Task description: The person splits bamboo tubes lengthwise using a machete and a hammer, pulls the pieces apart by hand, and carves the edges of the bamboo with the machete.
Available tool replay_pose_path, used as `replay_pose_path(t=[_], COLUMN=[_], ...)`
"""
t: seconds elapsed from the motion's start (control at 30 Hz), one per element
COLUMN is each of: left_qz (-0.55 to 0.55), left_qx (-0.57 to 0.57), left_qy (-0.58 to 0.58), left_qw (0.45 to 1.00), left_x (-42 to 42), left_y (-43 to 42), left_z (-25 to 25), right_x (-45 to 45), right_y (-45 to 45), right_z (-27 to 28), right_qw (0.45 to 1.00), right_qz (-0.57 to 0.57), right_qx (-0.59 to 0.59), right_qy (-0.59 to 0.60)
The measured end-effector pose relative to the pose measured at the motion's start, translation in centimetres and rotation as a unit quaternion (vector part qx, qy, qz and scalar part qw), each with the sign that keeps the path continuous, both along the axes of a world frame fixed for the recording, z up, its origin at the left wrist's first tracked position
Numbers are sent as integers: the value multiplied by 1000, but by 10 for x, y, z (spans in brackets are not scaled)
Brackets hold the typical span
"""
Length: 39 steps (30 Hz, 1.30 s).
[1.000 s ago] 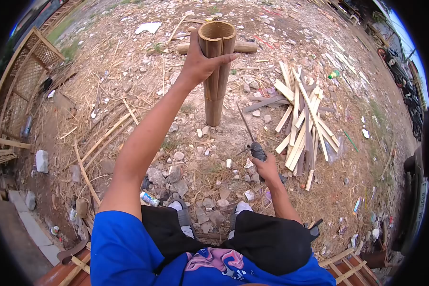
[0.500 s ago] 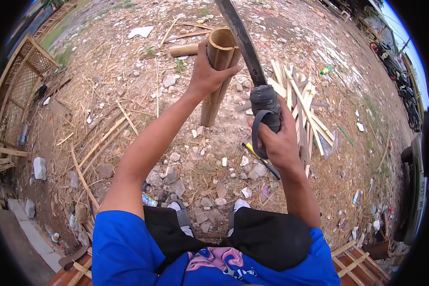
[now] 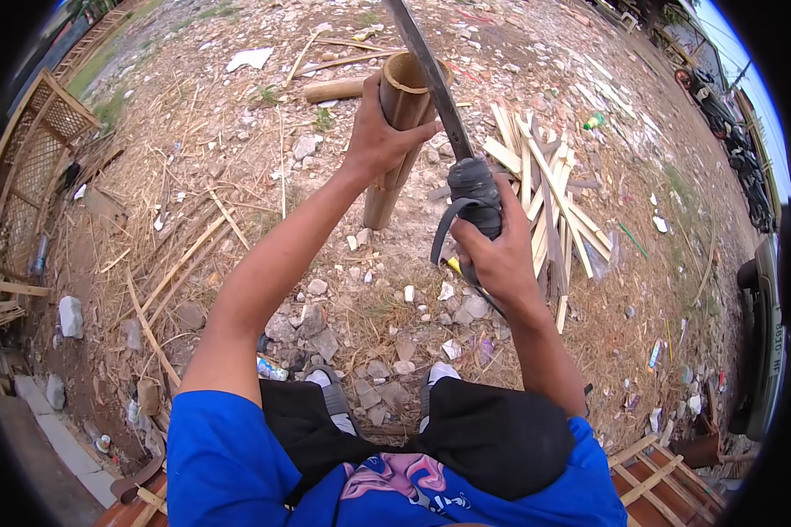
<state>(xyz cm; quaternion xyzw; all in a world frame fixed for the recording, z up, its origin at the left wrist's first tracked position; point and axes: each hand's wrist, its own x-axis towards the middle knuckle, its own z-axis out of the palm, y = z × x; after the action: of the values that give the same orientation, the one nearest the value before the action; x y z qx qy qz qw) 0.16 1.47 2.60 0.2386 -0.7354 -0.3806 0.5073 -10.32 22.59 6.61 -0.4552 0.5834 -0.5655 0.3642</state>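
Observation:
A thick hollow bamboo tube (image 3: 384, 198) stands on the ground ahead, tilted slightly to the right at its top. My left hand (image 3: 382, 136) grips it near the upper rim, the thumb reaching across its front. In my right hand (image 3: 501, 246) is the black wrapped handle of a long machete (image 3: 431, 75), with a dark strap hanging from the handle. The blade points up and to the left, passing in front of the tube's right rim; whether they touch I cannot tell.
Right of the tube lies a pile of split bamboo strips (image 3: 549, 189). A bamboo piece (image 3: 334, 90) lies behind it. A yellow and black tool (image 3: 454, 265) lies partly behind my right hand. Stones and a woven frame (image 3: 31, 167) are at the left.
The machete has risen from low on the right to beside the tube's top, its blade now upright. The tube's top has tilted. Since half a second ago the machete has shifted slightly left.

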Motion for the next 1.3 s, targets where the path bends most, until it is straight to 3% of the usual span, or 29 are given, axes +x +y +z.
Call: replay_pose_path(t=[1.3], left_qz=[-10], left_qx=[-9], left_qy=[1], left_qw=[1000], left_x=[-4], left_y=[1], left_z=[-3], right_x=[-1], right_y=[0], right_z=[1], right_qw=[1000], right_qz=[-16], right_qx=[2], right_qy=[-16])
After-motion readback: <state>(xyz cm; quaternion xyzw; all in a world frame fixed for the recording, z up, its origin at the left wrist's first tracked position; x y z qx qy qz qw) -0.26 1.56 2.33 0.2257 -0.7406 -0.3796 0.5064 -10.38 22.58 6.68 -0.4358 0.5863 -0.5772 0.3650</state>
